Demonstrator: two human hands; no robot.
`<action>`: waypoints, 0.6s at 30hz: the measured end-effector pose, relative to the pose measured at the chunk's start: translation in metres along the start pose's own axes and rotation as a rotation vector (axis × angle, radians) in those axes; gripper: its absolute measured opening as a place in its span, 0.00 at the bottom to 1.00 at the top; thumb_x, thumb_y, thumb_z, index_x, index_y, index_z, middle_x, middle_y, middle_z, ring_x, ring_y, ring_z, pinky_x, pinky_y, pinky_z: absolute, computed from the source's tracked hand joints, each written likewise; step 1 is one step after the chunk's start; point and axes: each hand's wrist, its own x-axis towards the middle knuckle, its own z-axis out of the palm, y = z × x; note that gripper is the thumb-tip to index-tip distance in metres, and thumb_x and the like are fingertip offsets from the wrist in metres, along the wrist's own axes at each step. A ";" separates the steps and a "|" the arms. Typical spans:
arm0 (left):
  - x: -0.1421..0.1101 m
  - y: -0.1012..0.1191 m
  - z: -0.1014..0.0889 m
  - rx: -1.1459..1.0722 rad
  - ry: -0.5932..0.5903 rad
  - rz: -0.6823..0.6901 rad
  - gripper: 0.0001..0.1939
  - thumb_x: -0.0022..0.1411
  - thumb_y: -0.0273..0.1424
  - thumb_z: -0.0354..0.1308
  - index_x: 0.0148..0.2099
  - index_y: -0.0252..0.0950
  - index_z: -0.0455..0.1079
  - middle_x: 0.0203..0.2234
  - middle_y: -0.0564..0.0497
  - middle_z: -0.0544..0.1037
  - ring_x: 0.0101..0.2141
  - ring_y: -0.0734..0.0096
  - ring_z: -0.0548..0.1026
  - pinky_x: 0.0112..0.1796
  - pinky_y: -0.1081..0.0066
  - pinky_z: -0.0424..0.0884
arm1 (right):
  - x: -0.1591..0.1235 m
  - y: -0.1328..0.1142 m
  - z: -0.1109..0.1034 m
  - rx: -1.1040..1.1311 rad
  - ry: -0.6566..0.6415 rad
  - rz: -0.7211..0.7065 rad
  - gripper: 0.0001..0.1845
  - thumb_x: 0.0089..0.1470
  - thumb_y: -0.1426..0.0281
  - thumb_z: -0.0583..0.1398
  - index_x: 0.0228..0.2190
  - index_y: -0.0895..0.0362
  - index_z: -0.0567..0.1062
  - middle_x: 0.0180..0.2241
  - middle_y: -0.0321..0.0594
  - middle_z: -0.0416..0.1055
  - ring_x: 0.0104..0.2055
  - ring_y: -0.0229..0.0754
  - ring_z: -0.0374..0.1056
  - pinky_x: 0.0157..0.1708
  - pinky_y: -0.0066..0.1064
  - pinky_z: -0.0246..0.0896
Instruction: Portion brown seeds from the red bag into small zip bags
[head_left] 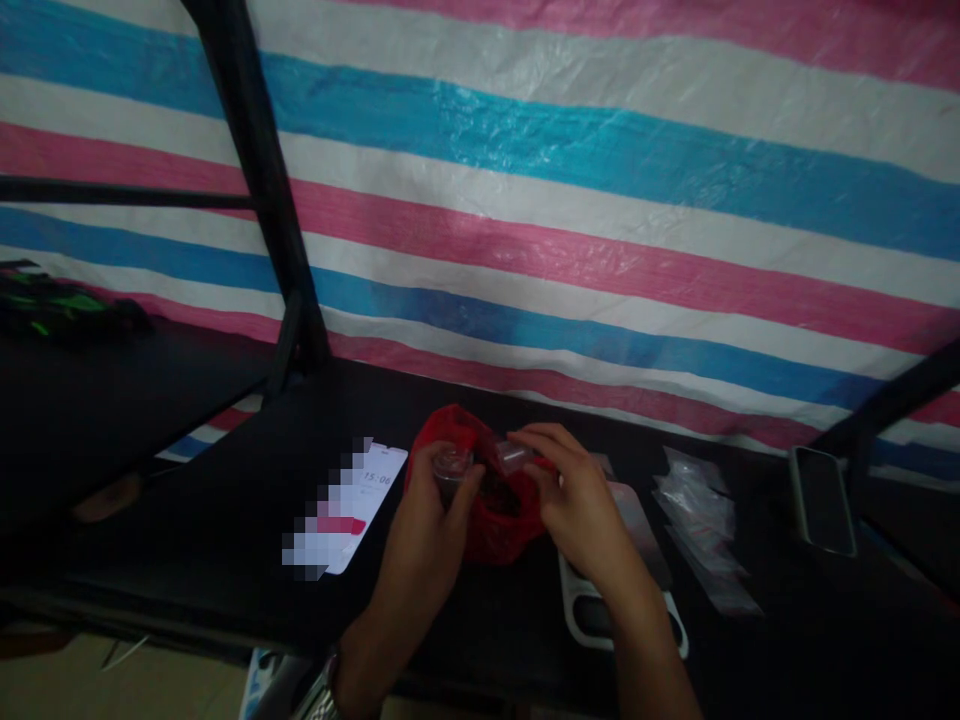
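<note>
A red plastic bag stands open on the black tabletop, with dark loose contents showing inside. Over its left side, my left hand has its fingers closed round a small clear round container. My right hand pinches a small clear plastic piece above the bag's mouth; whether it is a cap or a cup is too dim to tell. Under my right forearm lies a white kitchen scale, partly hidden by the arm.
Left of the bag lies a phone with a lit screen. Several clear zip bags are fanned out right of the scale. Farther right is a dark-screened phone. A black metal frame post rises at left before a striped plastic sheet.
</note>
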 end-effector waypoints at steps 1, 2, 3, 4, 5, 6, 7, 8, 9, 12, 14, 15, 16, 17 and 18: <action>0.000 0.001 -0.003 0.033 0.011 -0.035 0.22 0.68 0.49 0.56 0.56 0.41 0.64 0.47 0.42 0.82 0.48 0.47 0.82 0.51 0.49 0.75 | 0.000 0.004 0.002 -0.029 -0.070 0.047 0.30 0.55 0.88 0.54 0.51 0.54 0.82 0.52 0.43 0.77 0.55 0.43 0.74 0.57 0.35 0.67; -0.001 0.000 -0.006 0.073 0.004 -0.074 0.22 0.68 0.50 0.55 0.56 0.41 0.64 0.47 0.41 0.82 0.48 0.45 0.82 0.50 0.48 0.75 | 0.001 0.008 0.004 -0.076 -0.135 0.096 0.30 0.54 0.89 0.54 0.50 0.55 0.83 0.51 0.44 0.78 0.54 0.44 0.74 0.57 0.36 0.67; -0.001 0.000 -0.008 0.115 -0.014 -0.110 0.22 0.68 0.50 0.55 0.56 0.42 0.64 0.47 0.41 0.82 0.47 0.43 0.82 0.50 0.47 0.75 | 0.001 0.011 0.006 -0.142 -0.185 0.141 0.31 0.53 0.90 0.54 0.49 0.55 0.83 0.51 0.44 0.78 0.54 0.46 0.74 0.57 0.38 0.66; -0.002 -0.002 -0.010 0.154 -0.032 -0.136 0.22 0.69 0.49 0.54 0.56 0.42 0.64 0.46 0.40 0.82 0.47 0.42 0.83 0.49 0.47 0.75 | 0.002 0.013 0.009 -0.219 -0.218 0.177 0.30 0.52 0.90 0.54 0.48 0.56 0.84 0.51 0.45 0.78 0.53 0.47 0.73 0.57 0.40 0.65; -0.002 -0.003 -0.010 0.180 -0.044 -0.150 0.21 0.69 0.49 0.53 0.56 0.41 0.64 0.45 0.40 0.83 0.47 0.41 0.83 0.48 0.46 0.75 | 0.002 0.014 0.012 -0.297 -0.238 0.203 0.30 0.52 0.89 0.54 0.48 0.57 0.84 0.50 0.46 0.78 0.53 0.49 0.73 0.58 0.42 0.64; -0.002 -0.005 -0.011 0.192 -0.049 -0.151 0.20 0.69 0.48 0.53 0.55 0.41 0.64 0.45 0.40 0.83 0.47 0.40 0.83 0.48 0.47 0.75 | 0.003 0.015 0.016 -0.368 -0.251 0.219 0.29 0.51 0.89 0.55 0.48 0.57 0.84 0.50 0.47 0.79 0.53 0.51 0.72 0.58 0.43 0.63; -0.002 -0.006 -0.011 0.192 -0.046 -0.146 0.20 0.69 0.48 0.52 0.55 0.41 0.64 0.44 0.40 0.83 0.47 0.40 0.83 0.48 0.47 0.75 | 0.005 0.014 0.019 -0.425 -0.259 0.228 0.30 0.51 0.88 0.55 0.48 0.57 0.84 0.50 0.47 0.79 0.54 0.52 0.71 0.57 0.44 0.63; -0.001 -0.008 -0.011 0.182 -0.040 -0.136 0.20 0.69 0.49 0.52 0.54 0.41 0.64 0.45 0.40 0.82 0.46 0.41 0.82 0.47 0.48 0.75 | 0.006 0.013 0.023 -0.464 -0.261 0.233 0.30 0.51 0.88 0.56 0.49 0.57 0.83 0.50 0.47 0.79 0.54 0.53 0.71 0.56 0.44 0.63; -0.001 -0.008 -0.011 0.170 -0.030 -0.127 0.20 0.69 0.49 0.53 0.54 0.41 0.65 0.45 0.40 0.82 0.46 0.42 0.82 0.47 0.48 0.75 | 0.008 0.012 0.026 -0.485 -0.254 0.234 0.30 0.51 0.88 0.56 0.50 0.56 0.83 0.50 0.46 0.79 0.54 0.53 0.70 0.55 0.43 0.63; 0.004 -0.010 -0.012 0.161 0.049 -0.102 0.20 0.66 0.50 0.54 0.52 0.41 0.66 0.45 0.41 0.82 0.47 0.43 0.81 0.50 0.47 0.74 | 0.011 0.010 0.036 -0.475 -0.222 0.228 0.30 0.53 0.87 0.56 0.51 0.54 0.83 0.51 0.45 0.79 0.54 0.52 0.71 0.53 0.41 0.63; 0.008 -0.012 -0.013 0.135 0.087 -0.089 0.21 0.65 0.49 0.55 0.51 0.40 0.67 0.45 0.41 0.82 0.48 0.43 0.80 0.51 0.46 0.73 | 0.012 0.010 0.041 -0.426 -0.209 0.224 0.29 0.53 0.87 0.56 0.50 0.55 0.83 0.52 0.44 0.78 0.54 0.51 0.72 0.54 0.40 0.63; 0.010 -0.013 -0.013 0.114 0.089 -0.087 0.21 0.65 0.50 0.55 0.51 0.40 0.67 0.44 0.41 0.82 0.48 0.44 0.80 0.51 0.47 0.73 | 0.012 0.011 0.042 -0.392 -0.203 0.224 0.28 0.53 0.87 0.57 0.50 0.55 0.83 0.52 0.44 0.78 0.54 0.50 0.73 0.55 0.40 0.64; 0.012 -0.015 -0.013 0.088 0.082 -0.085 0.22 0.65 0.50 0.55 0.50 0.39 0.67 0.44 0.41 0.82 0.47 0.45 0.81 0.50 0.49 0.74 | 0.013 0.010 0.044 -0.354 -0.194 0.226 0.28 0.52 0.87 0.57 0.49 0.56 0.83 0.52 0.44 0.78 0.54 0.50 0.74 0.55 0.39 0.64; 0.013 -0.016 -0.013 0.065 0.071 -0.088 0.22 0.65 0.50 0.55 0.50 0.39 0.67 0.43 0.41 0.82 0.45 0.47 0.81 0.48 0.50 0.75 | 0.013 0.010 0.044 -0.313 -0.185 0.225 0.28 0.52 0.88 0.57 0.49 0.56 0.83 0.51 0.44 0.79 0.53 0.49 0.74 0.56 0.38 0.64; 0.014 -0.017 -0.013 0.052 0.059 -0.092 0.22 0.65 0.50 0.54 0.50 0.38 0.67 0.42 0.41 0.82 0.43 0.48 0.81 0.47 0.52 0.76 | 0.013 0.010 0.045 -0.277 -0.181 0.227 0.29 0.51 0.88 0.57 0.48 0.56 0.83 0.51 0.43 0.79 0.53 0.48 0.75 0.56 0.37 0.65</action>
